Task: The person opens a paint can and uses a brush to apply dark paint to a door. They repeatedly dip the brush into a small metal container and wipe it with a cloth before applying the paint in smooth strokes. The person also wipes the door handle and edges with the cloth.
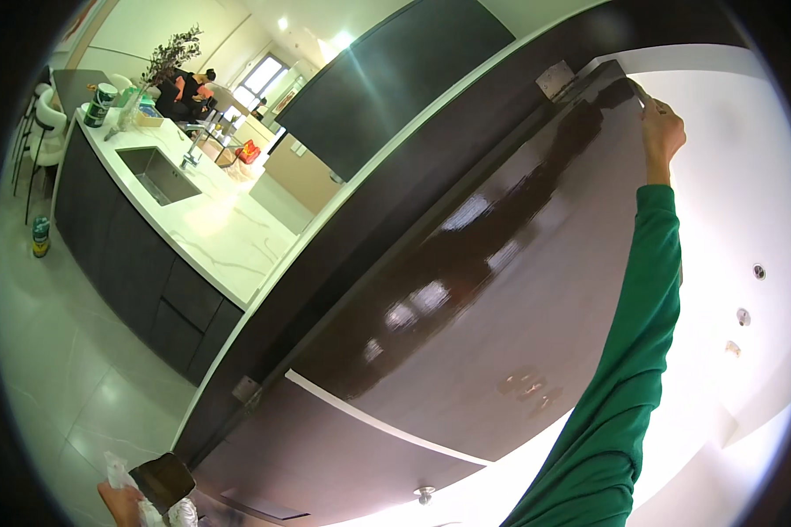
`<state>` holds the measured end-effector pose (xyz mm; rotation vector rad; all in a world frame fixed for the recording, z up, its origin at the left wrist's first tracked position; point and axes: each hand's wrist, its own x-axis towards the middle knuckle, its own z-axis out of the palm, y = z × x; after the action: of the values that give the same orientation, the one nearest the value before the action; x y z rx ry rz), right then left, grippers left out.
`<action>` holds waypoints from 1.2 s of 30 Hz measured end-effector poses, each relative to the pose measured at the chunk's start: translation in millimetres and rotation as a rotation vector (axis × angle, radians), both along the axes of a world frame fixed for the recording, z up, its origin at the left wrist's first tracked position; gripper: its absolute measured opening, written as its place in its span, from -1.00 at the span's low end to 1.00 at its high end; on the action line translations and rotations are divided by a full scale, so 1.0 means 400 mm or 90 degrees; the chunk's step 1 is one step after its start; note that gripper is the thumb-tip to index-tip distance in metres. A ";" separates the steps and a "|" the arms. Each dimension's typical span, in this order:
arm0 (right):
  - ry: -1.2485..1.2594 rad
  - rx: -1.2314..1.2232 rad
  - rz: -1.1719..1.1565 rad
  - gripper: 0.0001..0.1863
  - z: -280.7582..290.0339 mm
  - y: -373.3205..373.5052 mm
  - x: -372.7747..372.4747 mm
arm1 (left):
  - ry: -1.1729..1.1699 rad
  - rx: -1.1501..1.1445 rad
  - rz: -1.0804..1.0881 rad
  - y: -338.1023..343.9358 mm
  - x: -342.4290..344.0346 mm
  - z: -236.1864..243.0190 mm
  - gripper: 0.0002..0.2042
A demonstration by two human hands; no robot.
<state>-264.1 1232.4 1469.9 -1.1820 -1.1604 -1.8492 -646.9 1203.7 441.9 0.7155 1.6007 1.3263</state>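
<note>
R sleeve (628,378), 4 o'clk: plain green. Panel (501,325), ctr: matte purplish-brn w/ darker, glossy brn streak (466,250). Strip (385,423), 6: white. Tub (163,482), 7–8: dk brn. Wall (729,193), 3: white. Island top (237,241), 9: white w/ gry veins; island front (136,272): blk-ish gry. Stool (51,123), 10: white, blk legs (30,195). Bag (249,152), 10: bright red.

Flaring ceiling light (344,40), glare on brown panel (492,263), dark fisheye rim
</note>
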 end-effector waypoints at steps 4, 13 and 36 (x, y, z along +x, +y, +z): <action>0.154 -0.085 0.005 -0.64 -0.166 -0.037 -0.050 | 0.099 0.074 0.020 0.004 -0.016 -0.062 -0.79; 0.205 -0.316 0.082 -0.72 -0.579 -0.115 -0.101 | -0.044 0.095 -0.038 -0.001 -0.005 0.278 -0.89; 0.470 -0.585 0.096 -0.70 -0.527 -0.193 -0.100 | -0.060 0.090 -0.054 0.002 0.017 0.276 -0.89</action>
<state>-304.1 1155.1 1259.0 -1.9527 -1.5882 -0.5721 -640.2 1204.5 552.4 0.7857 1.3971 1.4007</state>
